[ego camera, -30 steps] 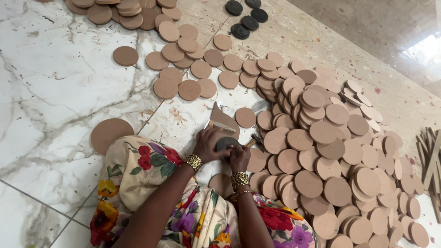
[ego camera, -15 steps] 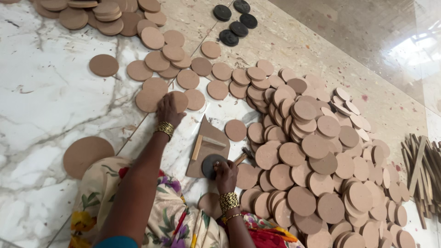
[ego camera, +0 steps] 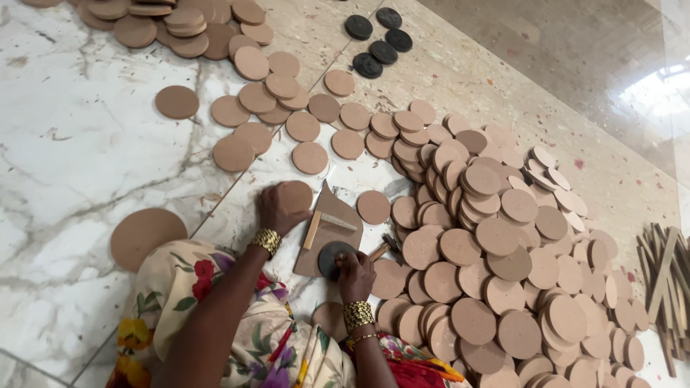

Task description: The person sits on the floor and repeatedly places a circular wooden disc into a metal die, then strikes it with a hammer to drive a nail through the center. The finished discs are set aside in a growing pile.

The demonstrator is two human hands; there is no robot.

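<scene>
My left hand grips a round brown wooden disc just left of a flat brown board lying on the marble floor. Two small wooden strips are fixed on that board. My right hand presses on a black disc at the board's near end. A small tool with a wooden handle lies beside my right hand. A big heap of brown discs spreads to the right.
More brown discs lie scattered at the far left and centre. Several black discs sit at the top. A larger brown disc lies near my left knee. A bundle of wooden sticks lies at the right edge.
My left hand reached out to the scattered discs, took one, and has come back beside the board. My right hand stayed on the black disc.
</scene>
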